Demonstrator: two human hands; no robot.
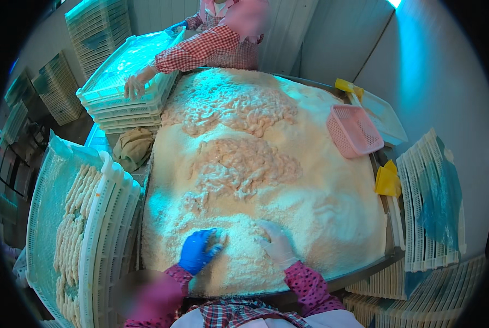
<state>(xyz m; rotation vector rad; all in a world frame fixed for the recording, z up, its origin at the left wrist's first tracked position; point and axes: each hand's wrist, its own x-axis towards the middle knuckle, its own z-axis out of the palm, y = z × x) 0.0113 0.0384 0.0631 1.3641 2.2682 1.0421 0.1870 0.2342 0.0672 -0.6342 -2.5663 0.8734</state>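
Note:
My left hand [197, 252], in a blue glove, rests on a heap of pale breadcrumbs [337, 229] with its fingers apart. Opposite it, my right hand [279, 245] wears a whitish glove and touches the same heap, fingers stretched and their tips partly sunk in crumbs. Between the two hands lies a crumb-covered mound [241, 243]; whatever is under the coating cannot be made out. Farther off on the crumbs is a pile of pale raw meat strips [244, 167], and a larger pile of strips [233, 104], partly dusted, lies beyond that.
At left, stacked white trays [99, 240] hold rows of coated strips. Across the table a co-worker's gloved hand [139, 82] touches another tray stack [124, 106]. A cloth [132, 148] lies nearby. A pink basket [355, 131] and yellow-bladed scraper [388, 179] lie right.

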